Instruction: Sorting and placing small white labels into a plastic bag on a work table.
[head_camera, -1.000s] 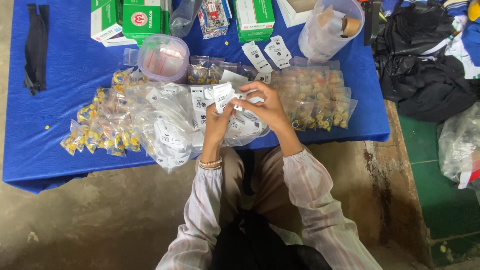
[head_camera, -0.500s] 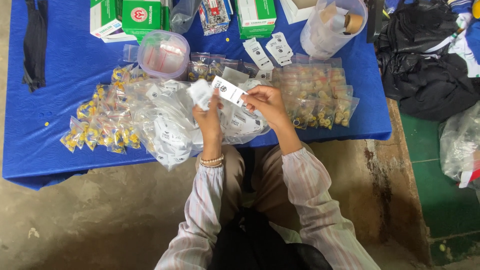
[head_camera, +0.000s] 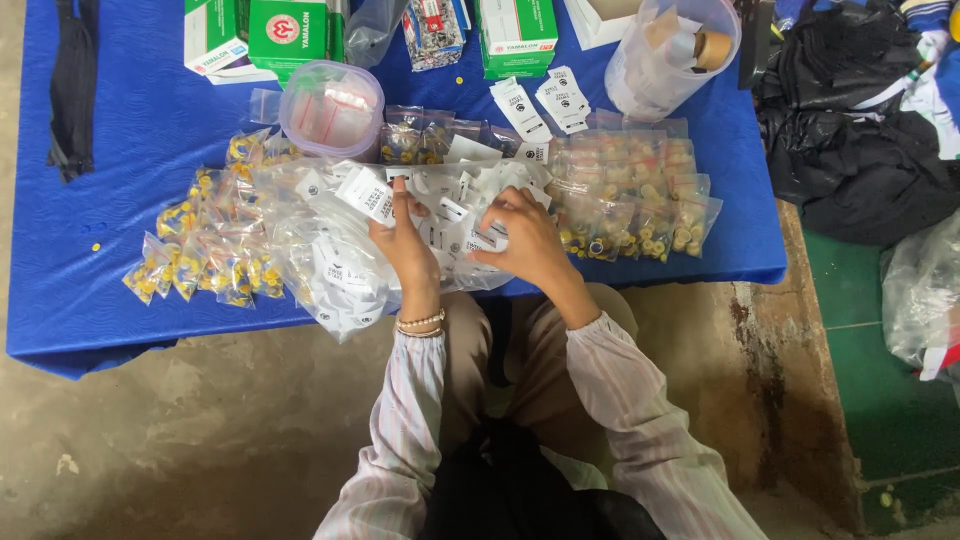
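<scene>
The left hand (head_camera: 405, 245) pinches a small white printed label (head_camera: 366, 194) between thumb and fingers, holding it just above the heap of clear plastic bags (head_camera: 330, 250) near the front edge of the worktop (head_camera: 130, 150). Half a second ago that label was lifted higher between both hands; now it sits lower and further left, held by the left hand alone. The right hand (head_camera: 525, 238) has let go of it and dropped onto the loose pile of white labels (head_camera: 462, 190) at the middle of the front edge, its fingers curled down on them; whether it grips one cannot be told.

Left of the heap lie small bags of yellow and blue pieces (head_camera: 205, 245), and to the right of the right hand lie more small bags of yellow parts (head_camera: 640, 200). Behind the hands, toward the back edge, stand a round lidded plastic tub (head_camera: 331, 107), green and white boxes (head_camera: 290, 30) and a clear jug (head_camera: 672, 55), all where they were.
</scene>
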